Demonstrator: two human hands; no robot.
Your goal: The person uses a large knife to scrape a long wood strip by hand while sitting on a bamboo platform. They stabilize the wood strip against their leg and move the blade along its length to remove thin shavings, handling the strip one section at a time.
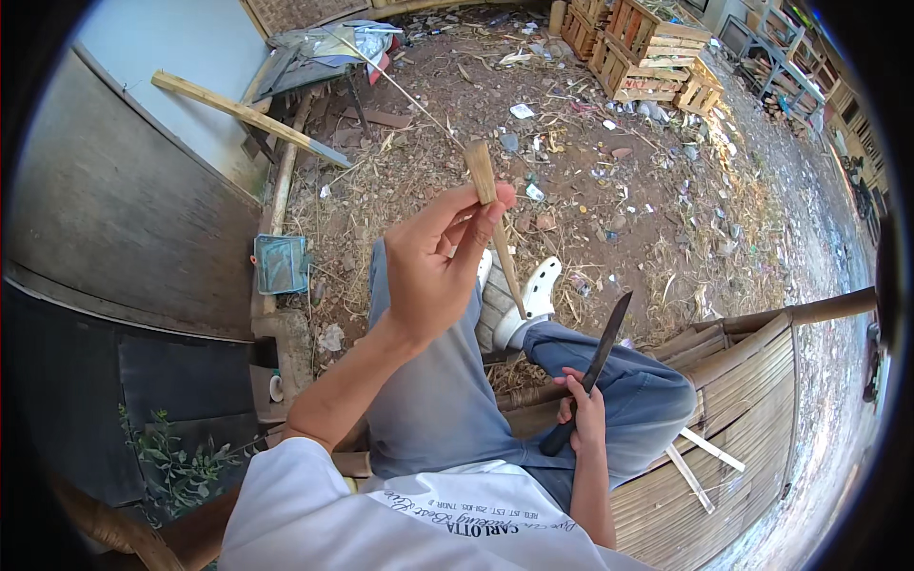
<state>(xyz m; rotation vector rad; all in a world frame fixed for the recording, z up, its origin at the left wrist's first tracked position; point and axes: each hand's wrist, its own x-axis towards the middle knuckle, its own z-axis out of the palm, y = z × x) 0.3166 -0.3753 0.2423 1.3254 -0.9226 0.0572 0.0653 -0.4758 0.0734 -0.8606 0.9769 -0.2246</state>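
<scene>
Raised in front of my body, my left hand [438, 257] pinches a tapered piece of wood [483, 173] between thumb and fingers. Its broad end points up, and its thin end slants down past the hand toward a white clog on my foot [545, 285]. My fingers hide part of its middle. Lower and to the right, my right hand [587, 419] is closed round the dark handle of a long knife [606, 344]. The blade points up and away over my bent right leg [628, 385], apart from the wood.
I sit on a bamboo slat bench [738, 419], where two pale strips [706, 452] lie at right. Littered dirt ground spreads ahead. Wooden crates [647, 52] stand far right. At left are a beam [249, 116], a blue basket [283, 265] and a wall panel [124, 181].
</scene>
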